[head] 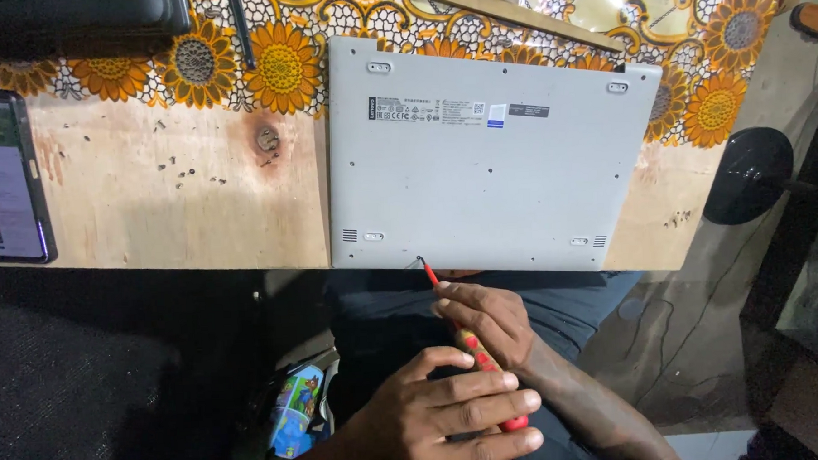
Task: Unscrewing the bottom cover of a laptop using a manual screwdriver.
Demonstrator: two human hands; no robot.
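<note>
Left hand (452,419) wraps red-and-yellow plastic screwdriver (472,346) handle | right hand (485,323) pinches shaft | tip at near-edge screw of upturned grey laptop base (489,173) | risk: tilted tip slips, strips head

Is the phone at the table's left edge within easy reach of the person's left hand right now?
Probably yes, though not at once: the left hand is wrapped around the screwdriver handle. Bare wood lies before the phone, so nothing blocks it.

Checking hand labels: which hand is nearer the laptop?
Right. The right hand grips the screwdriver shaft just below the laptop edge; the left hand wraps the handle end, farther back.
</note>
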